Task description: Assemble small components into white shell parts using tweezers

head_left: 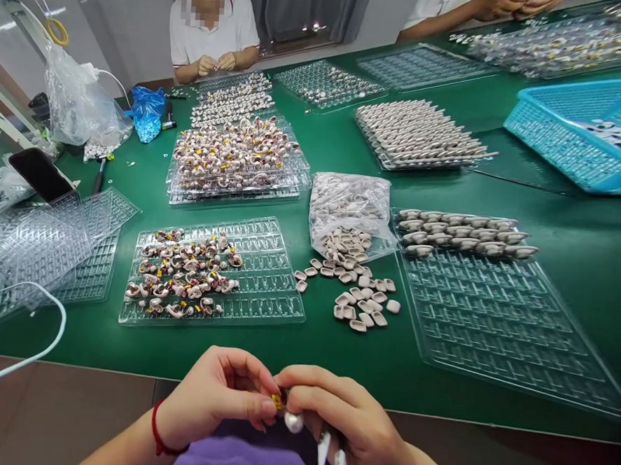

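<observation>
At the front edge of the table, my left hand (236,391) pinches a small earbud part with a yellow tab (278,401) between thumb and fingertips. My right hand (342,418) grips the same earbud from the other side, near its rounded, shiny whitish end (293,422). Tucked in my right palm are tweezers (323,452), their two pale ends pointing down. Beyond my hands, a clear tray (270,286) carries rows of similar earbud parts with red and yellow bits. Loose beige shell pieces (361,302) lie right of it, spilling from a plastic bag (350,196).
A clear tray (499,328) with beige parts in its back rows sits at right. Behind are stacked filled trays (231,161), another full tray (422,130) and a blue basket (568,153). Left are trays (60,245), a phone (40,174) and a white cable (54,339). Co-workers (215,27) sit opposite.
</observation>
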`<state>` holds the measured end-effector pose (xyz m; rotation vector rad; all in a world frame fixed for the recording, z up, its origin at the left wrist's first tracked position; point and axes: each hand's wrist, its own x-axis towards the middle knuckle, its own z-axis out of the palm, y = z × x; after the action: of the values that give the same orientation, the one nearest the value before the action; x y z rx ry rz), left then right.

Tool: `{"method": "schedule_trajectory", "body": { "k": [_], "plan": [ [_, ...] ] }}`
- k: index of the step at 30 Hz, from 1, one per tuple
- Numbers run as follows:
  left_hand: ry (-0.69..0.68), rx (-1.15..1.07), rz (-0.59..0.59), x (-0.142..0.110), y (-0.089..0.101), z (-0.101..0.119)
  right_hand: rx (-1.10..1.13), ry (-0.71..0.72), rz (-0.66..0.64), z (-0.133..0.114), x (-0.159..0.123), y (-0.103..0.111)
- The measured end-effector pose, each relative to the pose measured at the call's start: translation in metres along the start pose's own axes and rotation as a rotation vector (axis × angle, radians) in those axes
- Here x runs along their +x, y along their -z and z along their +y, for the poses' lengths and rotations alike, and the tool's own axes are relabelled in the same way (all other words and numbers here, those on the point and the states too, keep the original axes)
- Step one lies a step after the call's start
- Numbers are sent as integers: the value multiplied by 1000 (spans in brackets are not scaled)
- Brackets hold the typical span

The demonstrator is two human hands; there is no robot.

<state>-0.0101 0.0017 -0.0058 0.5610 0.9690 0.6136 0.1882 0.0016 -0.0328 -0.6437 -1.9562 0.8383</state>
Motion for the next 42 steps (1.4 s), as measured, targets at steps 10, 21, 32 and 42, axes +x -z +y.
{"method": "schedule_trajectory", "body": {
  "k": [10, 21, 32, 42],
  "plan": [
    [-139, 211, 131, -7, -14, 3, -72, 53, 22, -5, 5, 1],
    [-107, 116, 89, -3, -9, -1, -108, 130, 46, -4, 4, -1],
    [-88, 67, 71, -1, -7, -1, -112, 112, 49, -3, 0, -1],
    [-145, 219, 121, -5, -11, 3, -43, 15, 28, -9, 3, 2]
  ]
}}
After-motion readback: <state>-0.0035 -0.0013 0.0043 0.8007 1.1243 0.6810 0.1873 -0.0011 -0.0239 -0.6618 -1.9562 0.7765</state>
